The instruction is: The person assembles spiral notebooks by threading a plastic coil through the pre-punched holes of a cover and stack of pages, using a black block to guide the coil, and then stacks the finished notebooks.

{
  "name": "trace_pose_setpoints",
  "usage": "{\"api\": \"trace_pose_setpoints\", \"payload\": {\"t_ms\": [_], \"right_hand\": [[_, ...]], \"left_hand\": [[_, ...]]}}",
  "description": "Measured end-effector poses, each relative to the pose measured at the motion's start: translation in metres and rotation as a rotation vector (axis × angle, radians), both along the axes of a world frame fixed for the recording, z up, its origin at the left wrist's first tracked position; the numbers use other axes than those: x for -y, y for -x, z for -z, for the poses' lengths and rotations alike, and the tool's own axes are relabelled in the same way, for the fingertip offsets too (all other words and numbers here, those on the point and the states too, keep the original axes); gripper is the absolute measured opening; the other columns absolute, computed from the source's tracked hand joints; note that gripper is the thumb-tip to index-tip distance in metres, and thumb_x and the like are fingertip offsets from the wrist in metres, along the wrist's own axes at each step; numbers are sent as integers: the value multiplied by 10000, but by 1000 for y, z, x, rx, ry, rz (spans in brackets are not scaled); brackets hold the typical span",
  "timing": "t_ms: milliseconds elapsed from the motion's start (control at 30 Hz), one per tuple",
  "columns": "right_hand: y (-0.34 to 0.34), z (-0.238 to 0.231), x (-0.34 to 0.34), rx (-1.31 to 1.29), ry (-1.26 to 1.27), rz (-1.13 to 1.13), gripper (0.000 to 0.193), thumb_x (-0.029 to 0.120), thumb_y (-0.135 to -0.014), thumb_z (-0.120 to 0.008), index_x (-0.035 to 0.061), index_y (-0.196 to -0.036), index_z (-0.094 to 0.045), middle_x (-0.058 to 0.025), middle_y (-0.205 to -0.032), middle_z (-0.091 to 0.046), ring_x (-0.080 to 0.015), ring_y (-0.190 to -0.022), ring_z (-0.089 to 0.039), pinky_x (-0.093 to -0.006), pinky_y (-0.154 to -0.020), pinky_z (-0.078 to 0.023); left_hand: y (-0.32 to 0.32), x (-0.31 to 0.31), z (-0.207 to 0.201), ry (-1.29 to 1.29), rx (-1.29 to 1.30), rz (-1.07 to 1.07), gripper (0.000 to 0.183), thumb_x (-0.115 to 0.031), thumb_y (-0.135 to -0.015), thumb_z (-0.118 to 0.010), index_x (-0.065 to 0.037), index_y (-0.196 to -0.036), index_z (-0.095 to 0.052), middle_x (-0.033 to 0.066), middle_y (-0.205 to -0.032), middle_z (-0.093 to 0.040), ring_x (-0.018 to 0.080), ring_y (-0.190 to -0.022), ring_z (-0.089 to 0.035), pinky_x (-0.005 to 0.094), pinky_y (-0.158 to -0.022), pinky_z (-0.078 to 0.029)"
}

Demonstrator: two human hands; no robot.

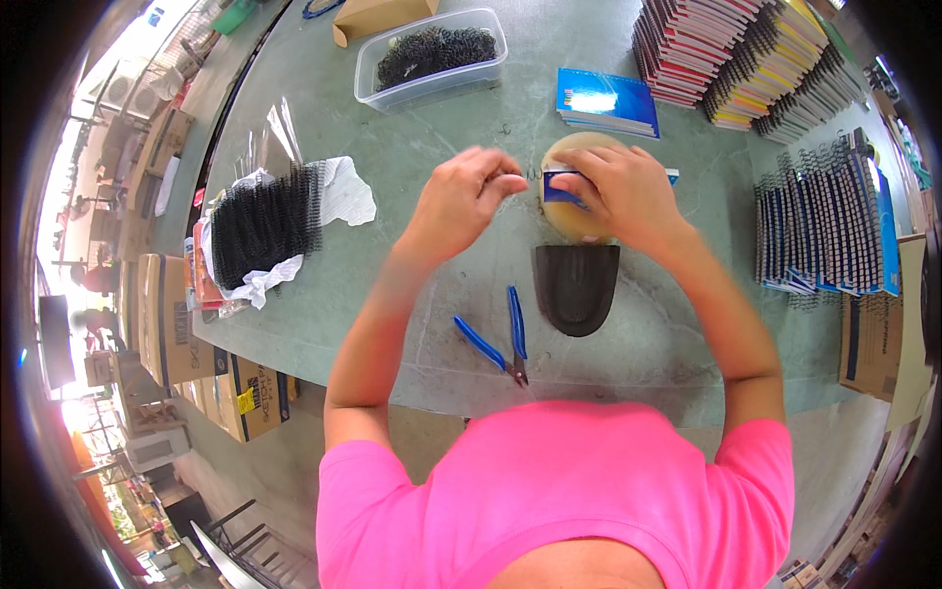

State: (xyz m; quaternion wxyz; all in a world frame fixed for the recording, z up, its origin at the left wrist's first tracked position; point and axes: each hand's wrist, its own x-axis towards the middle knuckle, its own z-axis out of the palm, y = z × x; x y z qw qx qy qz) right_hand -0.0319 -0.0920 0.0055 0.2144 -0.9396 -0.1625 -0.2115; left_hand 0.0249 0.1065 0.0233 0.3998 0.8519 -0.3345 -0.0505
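Observation:
My right hand (626,188) grips a small blue-covered pad (557,187), its thumb and fingers over the cover. The pad lies on a round tan disc (579,228), mostly hidden by that hand. Just left of the pad, my left hand (469,196) is closed in a pinch, apart from it. Whatever those fingers hold, if anything, is too small to make out. Below the disc sits a dark, rounded block (577,294) with a hollowed top. Blue-handled wire cutters (515,339) rest nearer to me, handles spread and jaws toward me.
Black spiral coils (265,221) lie on white wrapping at the left. A clear plastic tub (365,93) of black coils stands at the back. Blue booklets (608,96) lie beyond the disc. Tall notebook stacks (692,49) and coil-bound notebooks (824,221) line the right side.

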Motion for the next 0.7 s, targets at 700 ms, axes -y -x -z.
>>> {"api": "trace_pose_setpoints", "payload": {"t_ms": [700], "right_hand": [[1,-13,2,-56,-182,3,221,88,-754,-659,60,-955,-573,-110,-818,-618,-273,-796,-618,-361,-705,-481]], "left_hand": [[62,26,45,-191,-378,141,323,-174,-736,-725,-15,-940,-530,118,-817,-561,284,-809,-574,343,-704,-468]]}}
